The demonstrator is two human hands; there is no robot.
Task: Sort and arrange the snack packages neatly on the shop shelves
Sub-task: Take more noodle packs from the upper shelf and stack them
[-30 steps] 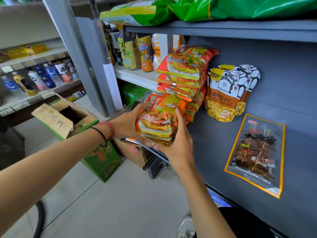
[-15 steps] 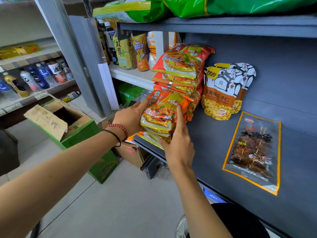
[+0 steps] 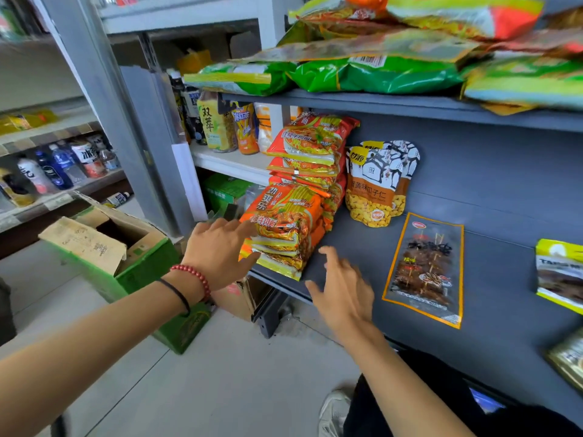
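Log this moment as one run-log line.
noodle packs: stacked on shelf | left hand: open, touching packs | right hand: open, holding nothing

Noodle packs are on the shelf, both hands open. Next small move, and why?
Probably a nudge with the left hand, pushing the front noodle stack back toward the rear stack: its fingertips touch the stack's near side, and the bottom packs seem to sit at the front edge of the grey shelf. The right hand hovers open beside it, free to square the right side.

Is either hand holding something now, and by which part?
Nothing is held. The left hand only touches the orange noodle packs with straight fingers; the right hand is open.
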